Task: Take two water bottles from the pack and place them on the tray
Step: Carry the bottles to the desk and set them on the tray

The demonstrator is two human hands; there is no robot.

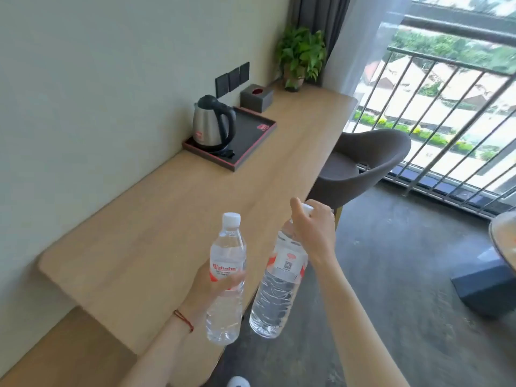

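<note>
My left hand (216, 283) grips a clear water bottle (226, 252) around its red-and-white label, holding it upright over the near end of the wooden desk. My right hand (312, 222) holds a second clear water bottle (279, 289) by its white cap, so it hangs just past the desk's front edge. The two bottles are side by side, close but apart. A black tray with a red rim (251, 138) lies farther along the desk by the wall. The pack is out of view.
A steel electric kettle (213, 125) stands on the tray's left half. Behind it sit a dark tissue box (257, 97) and a potted plant (300, 57). A grey chair (363, 160) is tucked at the desk's right edge. A dark box (485, 286) rests on the floor.
</note>
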